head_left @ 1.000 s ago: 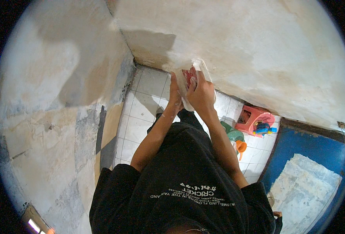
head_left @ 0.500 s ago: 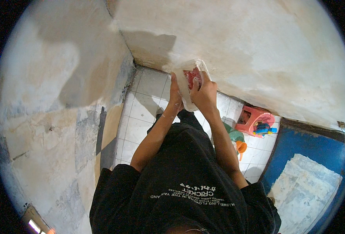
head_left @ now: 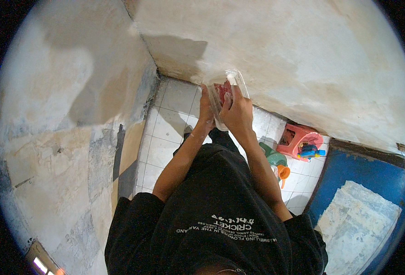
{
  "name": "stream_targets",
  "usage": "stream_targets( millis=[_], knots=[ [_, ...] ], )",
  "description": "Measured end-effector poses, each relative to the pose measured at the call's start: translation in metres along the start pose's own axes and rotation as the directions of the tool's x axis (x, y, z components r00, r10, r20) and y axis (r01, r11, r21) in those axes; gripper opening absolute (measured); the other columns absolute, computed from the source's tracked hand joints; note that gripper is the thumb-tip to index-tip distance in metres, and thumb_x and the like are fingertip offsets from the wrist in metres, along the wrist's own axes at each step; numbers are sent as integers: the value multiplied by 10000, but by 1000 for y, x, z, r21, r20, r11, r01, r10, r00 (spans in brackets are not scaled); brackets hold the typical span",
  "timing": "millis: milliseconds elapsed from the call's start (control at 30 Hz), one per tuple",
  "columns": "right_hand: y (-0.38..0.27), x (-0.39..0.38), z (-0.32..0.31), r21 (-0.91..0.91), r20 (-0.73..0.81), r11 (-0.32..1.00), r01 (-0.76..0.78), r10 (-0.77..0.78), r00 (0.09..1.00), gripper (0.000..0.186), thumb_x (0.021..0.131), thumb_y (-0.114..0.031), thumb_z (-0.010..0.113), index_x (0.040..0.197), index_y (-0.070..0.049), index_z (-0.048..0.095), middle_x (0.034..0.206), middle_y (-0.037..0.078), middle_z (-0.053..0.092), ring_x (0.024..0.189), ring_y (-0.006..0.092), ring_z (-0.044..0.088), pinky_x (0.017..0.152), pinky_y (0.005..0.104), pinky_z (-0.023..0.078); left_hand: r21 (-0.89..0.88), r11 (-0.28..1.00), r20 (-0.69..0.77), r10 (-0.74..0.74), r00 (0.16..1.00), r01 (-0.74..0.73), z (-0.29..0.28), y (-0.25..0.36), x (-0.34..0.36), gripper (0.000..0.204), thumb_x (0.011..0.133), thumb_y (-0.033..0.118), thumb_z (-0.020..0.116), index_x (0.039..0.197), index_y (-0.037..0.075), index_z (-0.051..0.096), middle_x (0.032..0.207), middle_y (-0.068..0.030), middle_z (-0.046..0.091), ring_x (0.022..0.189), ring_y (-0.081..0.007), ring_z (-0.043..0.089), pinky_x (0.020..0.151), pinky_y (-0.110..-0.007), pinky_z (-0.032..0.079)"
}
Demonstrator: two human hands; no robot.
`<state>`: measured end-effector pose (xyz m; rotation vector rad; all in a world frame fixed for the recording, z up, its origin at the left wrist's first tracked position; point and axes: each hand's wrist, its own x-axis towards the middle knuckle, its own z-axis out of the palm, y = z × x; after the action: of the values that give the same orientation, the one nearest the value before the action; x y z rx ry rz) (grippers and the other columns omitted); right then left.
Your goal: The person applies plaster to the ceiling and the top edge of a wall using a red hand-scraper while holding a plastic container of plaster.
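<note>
My right hand is closed on the red-marked handle of a pale, plaster-smeared rectangular float, which is held tilted at the lower part of the wall. My left hand grips the float's left edge, thumb raised along it, with its other fingers mostly hidden. Pale smears show on the left wrist. Whether the float's far edge touches the wall is hard to tell.
A patchy wall meets the facing wall in a corner at left. On the tiled floor are a pink stool, blue-yellow object, green object and orange container. A blue panel stands at right.
My right hand and the float shifted slightly right half a second ago and are now back a little to the left, the float tilted more edge-on. My left hand stays nearly in place.
</note>
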<state>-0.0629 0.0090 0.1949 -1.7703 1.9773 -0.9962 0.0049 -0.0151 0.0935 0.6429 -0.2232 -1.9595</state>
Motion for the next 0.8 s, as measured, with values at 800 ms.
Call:
stream_targets(
  millis=[800],
  knots=[
    [5, 7, -20, -8, -2, 999, -53, 53, 999, 172, 801, -72, 549, 951, 12, 558, 708, 239, 605, 653, 417, 600, 586, 450, 480, 79, 996, -7, 32, 999, -31, 5, 7, -10, 773, 864, 676, 293, 1291, 39, 386, 1169, -154, 536, 1047, -274, 566, 882, -400, 489]
  ],
)
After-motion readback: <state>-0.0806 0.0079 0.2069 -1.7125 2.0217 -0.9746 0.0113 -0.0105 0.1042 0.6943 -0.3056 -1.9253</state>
